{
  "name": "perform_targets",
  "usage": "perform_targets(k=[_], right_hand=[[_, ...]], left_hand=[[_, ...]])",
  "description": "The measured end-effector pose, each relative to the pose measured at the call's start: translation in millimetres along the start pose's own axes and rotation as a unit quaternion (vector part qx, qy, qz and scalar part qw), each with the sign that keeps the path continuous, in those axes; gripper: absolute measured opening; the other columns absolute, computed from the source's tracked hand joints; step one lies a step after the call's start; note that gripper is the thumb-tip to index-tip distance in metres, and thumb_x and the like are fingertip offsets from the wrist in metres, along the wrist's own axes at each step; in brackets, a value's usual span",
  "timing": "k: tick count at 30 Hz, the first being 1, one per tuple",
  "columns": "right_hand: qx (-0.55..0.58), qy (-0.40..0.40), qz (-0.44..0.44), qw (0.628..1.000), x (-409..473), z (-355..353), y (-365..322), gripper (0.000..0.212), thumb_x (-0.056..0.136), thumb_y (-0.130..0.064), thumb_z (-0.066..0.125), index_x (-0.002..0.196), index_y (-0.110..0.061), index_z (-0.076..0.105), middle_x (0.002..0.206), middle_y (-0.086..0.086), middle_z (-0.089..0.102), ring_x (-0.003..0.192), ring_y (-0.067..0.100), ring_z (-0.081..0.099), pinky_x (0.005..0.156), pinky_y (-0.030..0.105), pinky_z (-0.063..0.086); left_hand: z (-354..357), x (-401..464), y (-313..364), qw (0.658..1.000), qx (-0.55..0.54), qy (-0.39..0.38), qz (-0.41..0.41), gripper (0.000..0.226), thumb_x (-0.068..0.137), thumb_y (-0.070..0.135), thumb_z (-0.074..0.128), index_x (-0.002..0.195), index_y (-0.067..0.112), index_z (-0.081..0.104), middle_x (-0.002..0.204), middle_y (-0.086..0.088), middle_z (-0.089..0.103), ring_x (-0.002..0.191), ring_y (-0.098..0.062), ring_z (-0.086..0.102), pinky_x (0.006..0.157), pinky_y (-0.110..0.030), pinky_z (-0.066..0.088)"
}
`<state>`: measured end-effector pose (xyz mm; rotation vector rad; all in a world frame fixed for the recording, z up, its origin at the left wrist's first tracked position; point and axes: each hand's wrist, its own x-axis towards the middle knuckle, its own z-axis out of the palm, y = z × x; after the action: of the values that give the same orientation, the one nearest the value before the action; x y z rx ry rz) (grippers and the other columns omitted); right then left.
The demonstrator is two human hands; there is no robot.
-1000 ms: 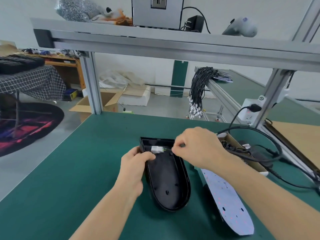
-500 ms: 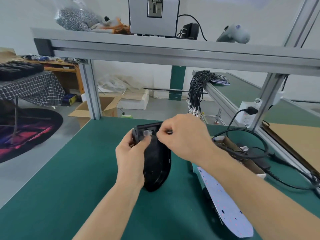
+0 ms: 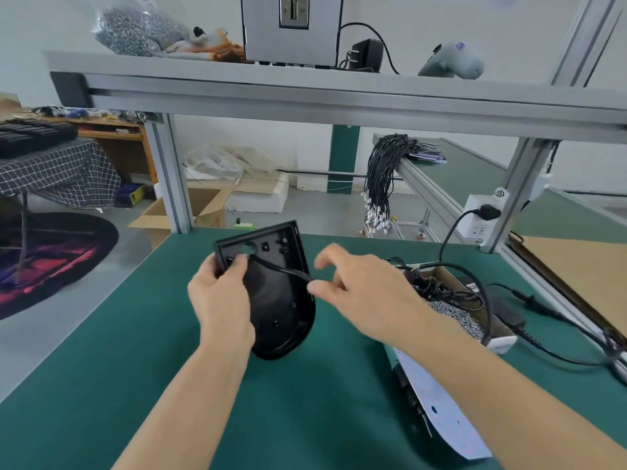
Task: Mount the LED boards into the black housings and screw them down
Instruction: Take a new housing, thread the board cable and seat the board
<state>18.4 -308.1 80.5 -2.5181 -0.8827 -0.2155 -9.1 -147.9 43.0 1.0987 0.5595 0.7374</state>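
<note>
My left hand (image 3: 220,296) grips a black housing (image 3: 274,290) by its square top-left corner and holds it tilted up above the green table, its rounded end down. A thin black cable (image 3: 278,268) runs from a round hole near the housing's top toward the right. My right hand (image 3: 356,286) pinches that cable's free end between thumb and forefinger, the other fingers spread. A white LED board (image 3: 437,405) lies at the lower right, on top of another dark housing.
An open cardboard box (image 3: 475,300) with cables and a bag of small parts sits right of my hands. Black power cords (image 3: 543,347) trail across the table's right side to a socket (image 3: 478,218). A bundle of wired connectors (image 3: 380,184) hangs behind. Aluminium frame posts border the table.
The housing has gone from lying flat on the table to being lifted and turned over in my left hand. The right hand has moved away to the right, drawing the cable through the hole.
</note>
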Motion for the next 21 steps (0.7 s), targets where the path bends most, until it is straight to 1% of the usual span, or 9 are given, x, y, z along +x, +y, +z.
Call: perform_targets(k=[2, 5, 7, 9, 12, 14, 16, 19, 21], right_hand=[[0.015, 0.015, 0.013, 1.0, 3.1, -3.3, -1.8, 0.018, 0.093, -0.04, 0.054, 0.092, -0.024, 0.061, 0.079, -0.005, 0.064, 0.08, 0.025, 0.058, 0.073, 0.034, 0.045], [-0.044, 0.081, 0.029, 0.995, 22.2, 8.3, -16.3, 0.024, 0.092, -0.039, 0.056, 0.088, -0.016, 0.06, 0.086, 0.003, 0.064, 0.088, 0.03, 0.058, 0.065, 0.033, 0.035], [-0.033, 0.047, 0.033, 0.998, 25.0, 15.4, -22.1, 0.028, 0.09, -0.038, 0.059, 0.105, -0.015, 0.056, 0.097, 0.006, 0.065, 0.094, 0.032, 0.059, 0.066, 0.032, 0.033], [-0.034, -0.05, 0.034, 0.998, 10.3, 12.7, -16.9, 0.047, 0.085, -0.037, 0.065, 0.121, -0.018, 0.043, 0.096, 0.004, 0.063, 0.089, 0.031, 0.057, 0.067, 0.034, 0.035], [-0.071, -0.099, 0.006, 0.993, -19.9, -2.0, 5.3, 0.032, 0.088, -0.039, 0.06, 0.114, -0.025, 0.048, 0.086, -0.002, 0.064, 0.084, 0.025, 0.055, 0.068, 0.034, 0.036], [-0.046, -0.013, -0.018, 0.999, -24.1, -12.7, 11.7, 0.017, 0.091, -0.041, 0.056, 0.1, -0.027, 0.058, 0.081, -0.004, 0.068, 0.082, 0.021, 0.057, 0.069, 0.032, 0.038], [-0.045, 0.077, -0.039, 0.995, -10.1, -10.5, 6.4, 0.018, 0.093, -0.039, 0.054, 0.097, -0.024, 0.064, 0.085, -0.003, 0.069, 0.083, 0.022, 0.059, 0.072, 0.034, 0.043], [-0.147, 0.101, -0.066, 0.982, 21.3, 13.0, -11.5, 0.021, 0.096, -0.026, 0.05, 0.109, -0.016, 0.061, 0.104, 0.002, 0.064, 0.098, 0.027, 0.06, 0.073, 0.035, 0.041], [-0.144, 0.09, -0.113, 0.979, 25.2, 18.8, -9.4, 0.033, 0.091, -0.022, 0.057, 0.123, -0.016, 0.057, 0.12, 0.004, 0.058, 0.113, 0.026, 0.053, 0.092, 0.036, 0.036]], left_hand=[[1.5, -3.3, -1.0, 0.999, 0.007, -0.042, 0.012, 0.021, 0.089, 0.013, 0.064, 0.073, 0.026, 0.07, 0.077, 0.002, 0.072, 0.077, -0.023, 0.066, 0.067, -0.034, 0.054], [17.1, -24.0, -12.0, 0.989, 0.058, -0.134, 0.008, 0.021, 0.089, 0.01, 0.061, 0.082, 0.026, 0.071, 0.085, -0.004, 0.074, 0.084, -0.026, 0.067, 0.078, -0.043, 0.054], [22.9, -23.3, -12.2, 0.992, 0.023, -0.107, -0.059, 0.018, 0.091, 0.008, 0.06, 0.081, 0.021, 0.068, 0.084, -0.01, 0.072, 0.082, -0.029, 0.065, 0.079, -0.046, 0.054], [17.1, -4.8, -6.3, 0.993, -0.028, -0.037, -0.107, 0.017, 0.091, 0.008, 0.06, 0.078, 0.018, 0.063, 0.08, -0.008, 0.068, 0.074, -0.026, 0.062, 0.069, -0.038, 0.054], [-2.7, 29.4, 2.2, 0.992, -0.046, 0.065, -0.096, 0.022, 0.093, 0.013, 0.059, 0.074, 0.022, 0.055, 0.078, -0.002, 0.056, 0.071, -0.019, 0.048, 0.059, -0.024, 0.039], [-4.3, 29.1, 1.6, 0.997, -0.038, 0.065, -0.035, 0.021, 0.092, 0.015, 0.06, 0.074, 0.023, 0.056, 0.077, 0.002, 0.057, 0.072, -0.02, 0.049, 0.061, -0.026, 0.041], [9.1, 8.0, -6.8, 1.0, -0.018, -0.009, 0.014, 0.016, 0.091, 0.013, 0.061, 0.079, 0.024, 0.062, 0.087, -0.001, 0.066, 0.082, -0.024, 0.059, 0.077, -0.038, 0.052], [32.2, -26.6, -21.2, 0.994, -0.002, -0.105, 0.034, 0.02, 0.091, 0.01, 0.059, 0.083, 0.025, 0.07, 0.092, -0.006, 0.072, 0.089, -0.028, 0.067, 0.083, -0.045, 0.055], [33.9, -21.3, -19.5, 0.996, -0.024, -0.083, 0.019, 0.023, 0.091, 0.01, 0.059, 0.079, 0.025, 0.07, 0.086, -0.003, 0.072, 0.084, -0.025, 0.067, 0.073, -0.038, 0.056]])
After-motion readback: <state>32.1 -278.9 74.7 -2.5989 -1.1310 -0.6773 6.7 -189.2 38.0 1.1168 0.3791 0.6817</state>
